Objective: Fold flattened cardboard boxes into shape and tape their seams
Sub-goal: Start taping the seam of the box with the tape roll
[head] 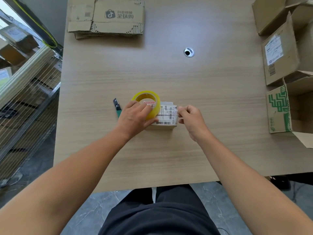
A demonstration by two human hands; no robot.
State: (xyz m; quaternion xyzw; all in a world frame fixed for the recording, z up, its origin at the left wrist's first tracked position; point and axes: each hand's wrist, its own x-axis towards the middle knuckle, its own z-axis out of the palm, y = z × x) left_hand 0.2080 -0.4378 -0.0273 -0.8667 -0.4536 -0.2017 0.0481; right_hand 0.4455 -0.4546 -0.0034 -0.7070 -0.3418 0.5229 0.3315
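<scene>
Head view shows us the small cardboard box (166, 118) standing closed near the middle of the desk (211, 92), just in front of us. White shipping labels cover its top. We read two barcodes there and a sideways number ending "00 056"; the finer print is too small to make out.

Our left hand (135, 116) grips the tape roll (153, 102), fingers curled over its rim and thumb lying along the box top. The roll is clear with a yellow tint, tilted on the left end of the box, and a red-and-white sticker shows inside its core, its writing unreadable. Our right hand (191, 116) pinches the tape strip (176, 110) between thumb and fingertips at the right edge of the box. The strip runs across the labels from the roll.

Just left of our left hand lies a utility knife (117, 107) with a black and green body, partly hidden by the hand. A round metal cable grommet (189, 52) sits farther back on the desk.

At the far left corner lies a stack of flattened boxes (108, 16); the top one carries a shopping-bag logo and the characters "抖音商城 全球购". Along the right edge stand assembled open boxes, one with a white label and barcode (279, 55), one printed with a green pattern (279, 109). A wire cage (28, 106) stands left of the desk.
</scene>
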